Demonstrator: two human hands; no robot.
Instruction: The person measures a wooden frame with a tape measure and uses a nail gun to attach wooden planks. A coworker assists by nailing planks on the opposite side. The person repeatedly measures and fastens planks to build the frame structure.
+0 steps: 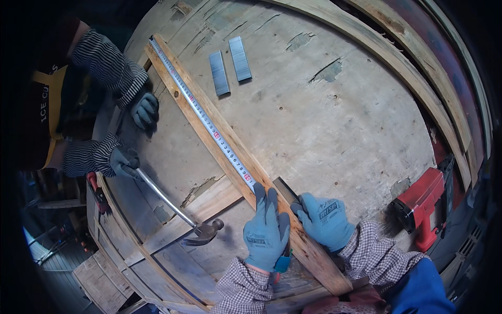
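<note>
A wooden plank (230, 131) lies diagonally across the round worktop, with the extended blade of a tape measure (209, 125) running along it. My left hand (264, 238), in a blue-grey glove, presses its fingers on the blade near its close end. The tape's teal case shows partly beside that wrist. Against the plank's right edge, my right hand (325, 220), also gloved, has curled fingers closed around the end of a dark narrow bar (285, 191); the glove hides part of it. Two strips of staples (240, 58) lie beyond the plank.
At left, a co-worker's gloved hand grips a claw hammer (172, 206); their other hand (145, 111) is near the plank's far end. A red nail gun (422, 204) lies at right. Curved wooden rails (408, 63) edge the far right. A crosswise board (209, 204) meets the plank.
</note>
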